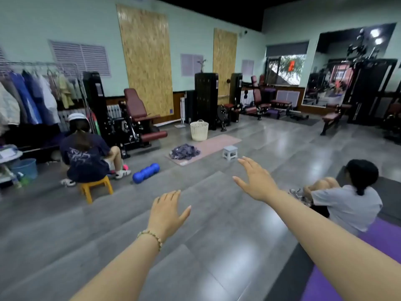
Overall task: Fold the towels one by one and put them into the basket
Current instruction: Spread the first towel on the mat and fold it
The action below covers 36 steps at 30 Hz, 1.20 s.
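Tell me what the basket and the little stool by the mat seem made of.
The basket looks like cream plastic, matte, with a moulded openwork wall. The stool seems pale grey plastic, smooth, its legs moulded in one piece; too far to be sure.

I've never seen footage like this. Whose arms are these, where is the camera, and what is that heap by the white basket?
No machine here: a person wears one wide-angle camera on the head, so you look along their own arms. The left hand and the right hand reach forward, fingers straight, holding nothing. Across the floor a heap of purplish towels lies unfolded on a pink mat; the white basket stands at its far end, a small grey stool beside the mat.
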Each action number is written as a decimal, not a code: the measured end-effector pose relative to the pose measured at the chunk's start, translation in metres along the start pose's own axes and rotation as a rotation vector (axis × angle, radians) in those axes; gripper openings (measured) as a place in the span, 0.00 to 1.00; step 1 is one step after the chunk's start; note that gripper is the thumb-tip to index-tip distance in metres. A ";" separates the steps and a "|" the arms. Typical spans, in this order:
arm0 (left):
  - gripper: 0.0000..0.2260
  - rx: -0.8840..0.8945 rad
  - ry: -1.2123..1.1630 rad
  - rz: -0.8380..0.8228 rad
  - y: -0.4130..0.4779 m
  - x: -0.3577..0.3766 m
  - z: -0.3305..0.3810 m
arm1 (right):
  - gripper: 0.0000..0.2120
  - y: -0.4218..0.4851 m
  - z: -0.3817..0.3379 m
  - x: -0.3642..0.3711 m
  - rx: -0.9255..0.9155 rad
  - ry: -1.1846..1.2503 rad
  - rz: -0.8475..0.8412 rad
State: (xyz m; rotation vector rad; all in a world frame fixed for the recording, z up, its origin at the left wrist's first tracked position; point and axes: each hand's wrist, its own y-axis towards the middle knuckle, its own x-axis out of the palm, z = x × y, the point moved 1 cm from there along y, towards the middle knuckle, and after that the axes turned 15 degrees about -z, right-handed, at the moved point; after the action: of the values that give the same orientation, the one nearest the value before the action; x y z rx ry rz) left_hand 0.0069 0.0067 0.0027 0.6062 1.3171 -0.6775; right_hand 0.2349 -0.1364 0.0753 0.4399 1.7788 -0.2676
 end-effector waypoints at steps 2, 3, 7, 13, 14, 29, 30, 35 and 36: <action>0.47 0.019 0.022 -0.033 0.017 0.015 -0.005 | 0.30 0.019 0.009 0.010 -0.029 0.003 -0.048; 0.46 0.009 0.035 -0.052 0.028 0.023 -0.006 | 0.30 0.031 0.017 0.016 -0.039 -0.004 -0.071; 0.35 -0.034 0.026 -0.116 0.086 0.049 -0.016 | 0.30 0.086 0.046 0.032 -0.062 0.013 -0.127; 0.37 -0.075 0.036 -0.153 0.192 0.057 -0.006 | 0.30 0.186 0.098 0.038 -0.100 0.047 -0.198; 0.40 -0.075 0.032 -0.133 0.211 0.055 -0.003 | 0.30 0.204 0.104 0.036 -0.107 0.042 -0.195; 0.46 -0.054 0.008 -0.087 0.556 0.054 -0.057 | 0.29 0.534 0.197 0.038 -0.080 0.048 -0.179; 0.47 -0.048 -0.002 -0.088 0.586 0.054 -0.063 | 0.29 0.562 0.204 0.038 -0.062 0.055 -0.178; 0.45 0.002 -0.045 -0.084 0.729 0.033 -0.079 | 0.29 0.687 0.230 0.029 -0.027 0.079 -0.179; 0.44 0.010 -0.044 -0.085 0.756 0.033 -0.079 | 0.29 0.711 0.237 0.026 -0.029 0.078 -0.170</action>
State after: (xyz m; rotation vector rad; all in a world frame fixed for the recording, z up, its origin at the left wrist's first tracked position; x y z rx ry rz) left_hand 0.5217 0.5663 -0.0266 0.5428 1.3048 -0.7633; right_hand 0.7435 0.4125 0.0268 0.2819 1.8974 -0.3468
